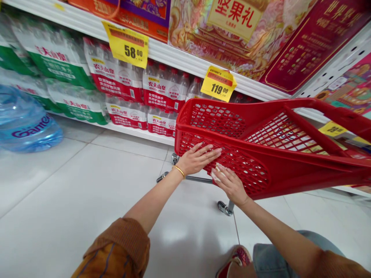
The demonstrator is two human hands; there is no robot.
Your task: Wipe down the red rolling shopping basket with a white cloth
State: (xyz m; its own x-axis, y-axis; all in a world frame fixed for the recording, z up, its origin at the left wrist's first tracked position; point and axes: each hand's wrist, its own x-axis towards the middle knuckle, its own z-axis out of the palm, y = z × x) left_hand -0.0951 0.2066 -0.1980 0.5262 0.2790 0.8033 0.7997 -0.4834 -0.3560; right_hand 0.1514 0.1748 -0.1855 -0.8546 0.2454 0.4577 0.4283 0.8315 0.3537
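A red plastic shopping cart [292, 172] with perforated side panels stands in front of me. My left hand [197, 159], wearing a gold bangle, lies on the near side panel with its fingers stretched out and nothing in it. Close beside it, my right hand [234, 187] holds a crumpled white tissue [218, 175] under its fingers against the same panel. Part of the tissue is hidden by the fingers.
Shelves behind the cart hold shrink-wrapped water bottles [118, 79] below and gift boxes [226, 38] above. Yellow price tags [218, 83] hang from the shelf edge. A large blue water jug [29, 119] stands at left. Cart wheels [224, 207] rest on the tiled floor [116, 185].
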